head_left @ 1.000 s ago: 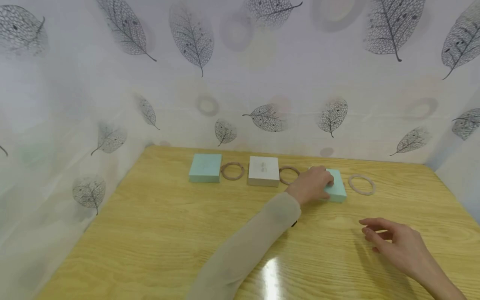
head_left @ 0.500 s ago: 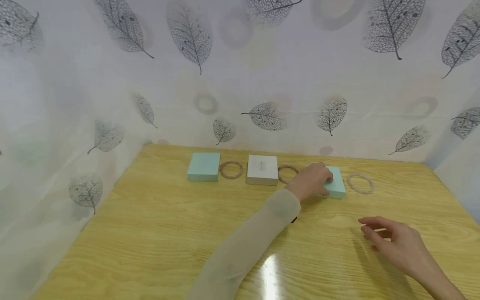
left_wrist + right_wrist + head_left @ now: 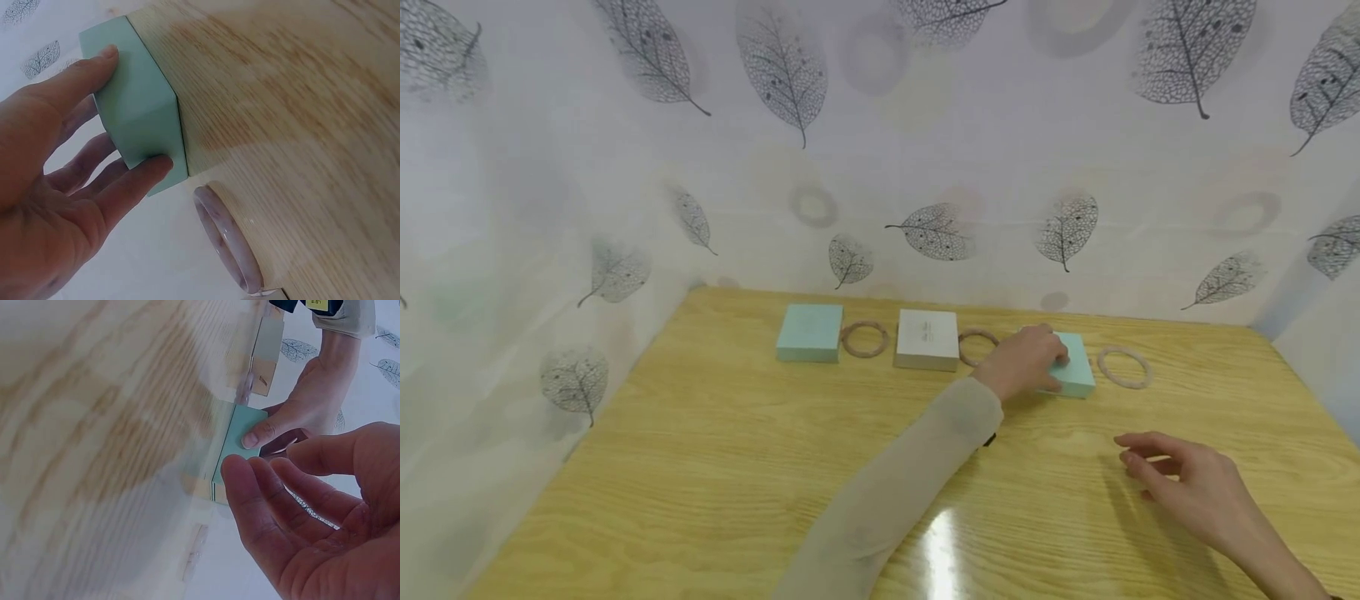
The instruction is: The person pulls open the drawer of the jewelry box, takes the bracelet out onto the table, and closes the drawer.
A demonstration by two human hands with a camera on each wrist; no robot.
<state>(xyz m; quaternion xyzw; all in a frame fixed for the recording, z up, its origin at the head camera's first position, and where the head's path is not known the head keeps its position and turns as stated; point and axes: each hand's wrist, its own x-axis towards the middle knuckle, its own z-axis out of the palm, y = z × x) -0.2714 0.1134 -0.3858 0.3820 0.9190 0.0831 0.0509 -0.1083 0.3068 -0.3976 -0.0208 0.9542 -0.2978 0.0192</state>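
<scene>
My left hand point(image 3: 1026, 360) reaches across the table and grips a mint-green square box point(image 3: 1077, 372), the rightmost of the boxes. In the left wrist view, the thumb and fingers spread across the sides of this green box point(image 3: 139, 94), which sits on the wood. Just to the box's right lies a pale bangle point(image 3: 1129, 386); a brownish-pink bangle point(image 3: 977, 332) is partly covered by the left hand. My right hand point(image 3: 1198, 483) hovers over the table nearer to me, fingers loosely bent and holding nothing. In the right wrist view, its fingertips overlap the box's edge.
Further left in the row stand a white box point(image 3: 927, 335) with small print on its lid, another brownish bangle point(image 3: 865, 355) and a second mint-green box point(image 3: 810, 329). Behind the wooden table point(image 3: 715, 467) hangs a leaf-patterned cloth point(image 3: 880, 167), which also runs along the sides.
The gripped green box has shifted very slightly toward the back of the table with the left hand. The right hand stays almost where it was.
</scene>
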